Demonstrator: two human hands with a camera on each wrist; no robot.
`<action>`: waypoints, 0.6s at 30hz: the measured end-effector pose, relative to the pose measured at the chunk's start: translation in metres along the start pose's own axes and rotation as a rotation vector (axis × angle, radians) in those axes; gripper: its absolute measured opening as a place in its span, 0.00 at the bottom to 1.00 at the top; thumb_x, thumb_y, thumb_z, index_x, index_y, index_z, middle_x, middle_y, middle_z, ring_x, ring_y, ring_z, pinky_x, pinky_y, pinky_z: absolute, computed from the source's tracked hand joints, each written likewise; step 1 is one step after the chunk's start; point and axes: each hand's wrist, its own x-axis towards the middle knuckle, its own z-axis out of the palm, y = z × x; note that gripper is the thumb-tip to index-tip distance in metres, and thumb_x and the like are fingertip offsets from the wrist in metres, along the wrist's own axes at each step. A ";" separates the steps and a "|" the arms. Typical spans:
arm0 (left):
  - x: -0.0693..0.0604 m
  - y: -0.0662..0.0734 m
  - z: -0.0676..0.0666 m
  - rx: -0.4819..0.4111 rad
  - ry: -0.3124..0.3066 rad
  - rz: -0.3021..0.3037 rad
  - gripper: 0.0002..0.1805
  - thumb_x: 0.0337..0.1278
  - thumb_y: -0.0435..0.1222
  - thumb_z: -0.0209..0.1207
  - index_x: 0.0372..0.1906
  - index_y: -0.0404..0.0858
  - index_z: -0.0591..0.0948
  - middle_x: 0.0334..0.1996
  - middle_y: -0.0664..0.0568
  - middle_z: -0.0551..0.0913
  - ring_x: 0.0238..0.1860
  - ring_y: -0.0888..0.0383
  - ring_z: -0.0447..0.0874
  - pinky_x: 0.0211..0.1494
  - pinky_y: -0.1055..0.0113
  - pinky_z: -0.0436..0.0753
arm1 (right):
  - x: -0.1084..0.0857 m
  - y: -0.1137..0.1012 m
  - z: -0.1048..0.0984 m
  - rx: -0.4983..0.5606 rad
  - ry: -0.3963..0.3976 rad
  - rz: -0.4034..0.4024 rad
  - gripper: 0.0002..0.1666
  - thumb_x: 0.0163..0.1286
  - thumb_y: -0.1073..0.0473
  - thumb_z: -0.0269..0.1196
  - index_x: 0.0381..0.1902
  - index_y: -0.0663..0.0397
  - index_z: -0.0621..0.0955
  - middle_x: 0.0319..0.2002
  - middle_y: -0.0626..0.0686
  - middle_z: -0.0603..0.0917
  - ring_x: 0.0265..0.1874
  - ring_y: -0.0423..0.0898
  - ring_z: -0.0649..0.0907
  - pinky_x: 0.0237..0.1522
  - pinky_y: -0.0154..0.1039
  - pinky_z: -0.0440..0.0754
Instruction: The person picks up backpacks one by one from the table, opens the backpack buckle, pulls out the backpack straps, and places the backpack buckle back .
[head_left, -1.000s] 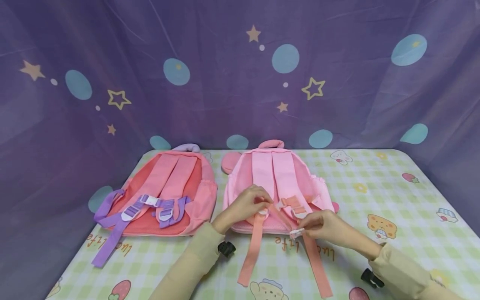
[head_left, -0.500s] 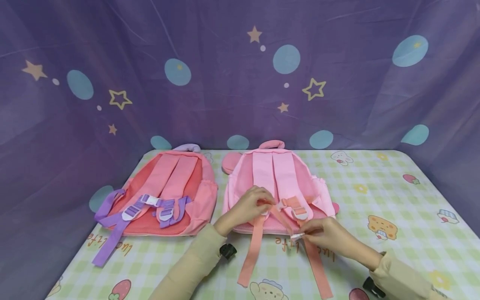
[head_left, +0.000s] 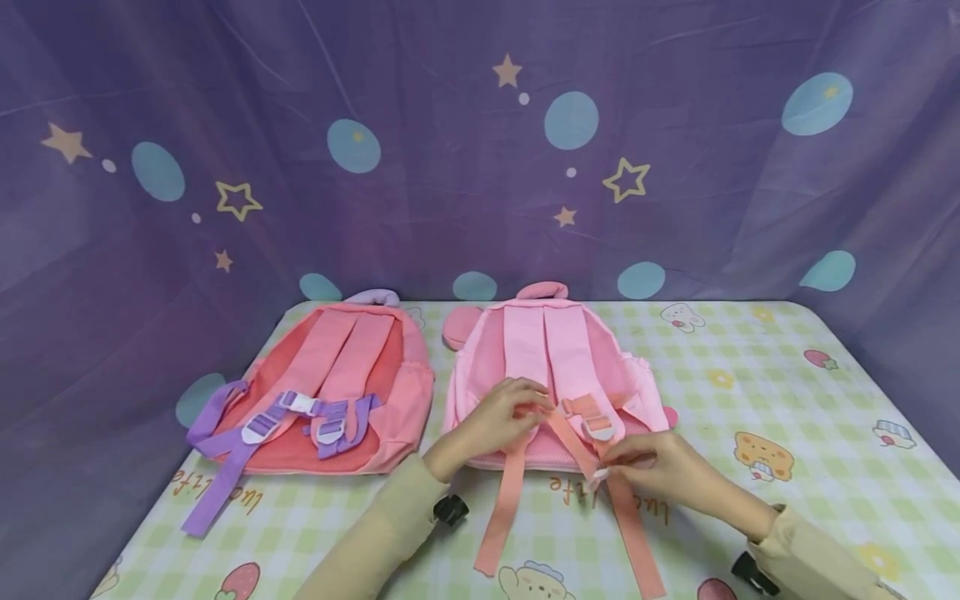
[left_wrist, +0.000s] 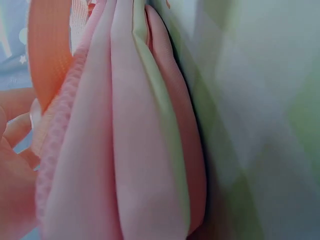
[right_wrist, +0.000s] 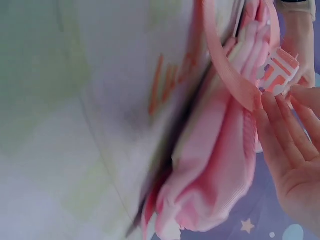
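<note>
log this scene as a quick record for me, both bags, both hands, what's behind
left hand: pinches the orange strap
right hand: pinches a white buckle
pink backpack: in front of the person, shoulder straps facing up
coral backpack: left of the pink one, also straps up, untouched
purple straps: on the coral backpack, joined across it by a white clip
surface: green-and-white checked tablecloth
backdrop: purple cloth with stars and blue ovals
</note>
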 end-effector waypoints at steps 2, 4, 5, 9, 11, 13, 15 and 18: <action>-0.003 0.001 -0.002 0.011 0.000 0.010 0.09 0.51 0.32 0.58 0.39 0.37 0.81 0.45 0.48 0.78 0.47 0.55 0.72 0.50 0.66 0.70 | 0.000 -0.001 -0.004 -0.009 0.007 0.002 0.08 0.55 0.67 0.62 0.34 0.56 0.82 0.32 0.48 0.84 0.32 0.41 0.81 0.30 0.33 0.79; -0.007 0.002 -0.004 0.019 0.000 0.016 0.10 0.51 0.32 0.58 0.40 0.37 0.81 0.45 0.48 0.78 0.46 0.55 0.73 0.48 0.66 0.71 | 0.000 -0.003 -0.007 -0.033 0.009 0.003 0.07 0.55 0.66 0.63 0.34 0.56 0.82 0.31 0.48 0.84 0.31 0.39 0.81 0.30 0.33 0.78; -0.009 0.002 -0.005 0.022 -0.003 0.011 0.10 0.50 0.32 0.58 0.40 0.36 0.81 0.45 0.48 0.77 0.46 0.56 0.72 0.47 0.66 0.71 | 0.000 -0.003 -0.009 -0.043 0.012 0.008 0.07 0.55 0.66 0.63 0.34 0.56 0.82 0.31 0.48 0.84 0.30 0.37 0.81 0.29 0.33 0.78; -0.017 0.004 -0.010 0.037 0.001 0.002 0.12 0.48 0.33 0.59 0.41 0.35 0.80 0.44 0.48 0.77 0.46 0.55 0.72 0.49 0.62 0.69 | 0.001 -0.004 -0.015 -0.082 0.014 -0.002 0.07 0.54 0.67 0.63 0.34 0.58 0.81 0.30 0.50 0.83 0.28 0.34 0.79 0.27 0.33 0.77; -0.022 0.005 -0.013 0.047 0.003 -0.016 0.12 0.48 0.34 0.60 0.40 0.37 0.80 0.45 0.48 0.77 0.49 0.54 0.71 0.52 0.60 0.67 | 0.001 -0.003 -0.018 -0.100 0.031 -0.027 0.08 0.53 0.69 0.63 0.34 0.59 0.81 0.29 0.50 0.83 0.28 0.35 0.79 0.27 0.34 0.78; -0.027 0.007 -0.016 0.054 0.003 -0.033 0.11 0.48 0.35 0.61 0.39 0.38 0.81 0.46 0.48 0.77 0.51 0.53 0.69 0.54 0.58 0.66 | 0.002 -0.002 -0.020 -0.134 0.055 -0.051 0.10 0.51 0.70 0.64 0.34 0.59 0.81 0.30 0.50 0.83 0.29 0.37 0.79 0.29 0.35 0.78; -0.031 0.009 -0.020 0.075 0.008 -0.062 0.12 0.48 0.38 0.62 0.39 0.40 0.81 0.48 0.48 0.76 0.53 0.52 0.68 0.55 0.56 0.65 | 0.003 0.000 -0.022 -0.173 0.080 -0.067 0.13 0.49 0.70 0.66 0.36 0.59 0.81 0.31 0.50 0.83 0.31 0.38 0.80 0.32 0.34 0.78; -0.037 0.010 -0.025 0.131 0.023 -0.083 0.16 0.47 0.41 0.62 0.42 0.40 0.80 0.49 0.47 0.74 0.54 0.51 0.67 0.55 0.53 0.65 | 0.005 0.003 -0.025 -0.245 0.101 -0.079 0.19 0.45 0.69 0.68 0.39 0.57 0.80 0.36 0.48 0.82 0.37 0.39 0.79 0.40 0.28 0.75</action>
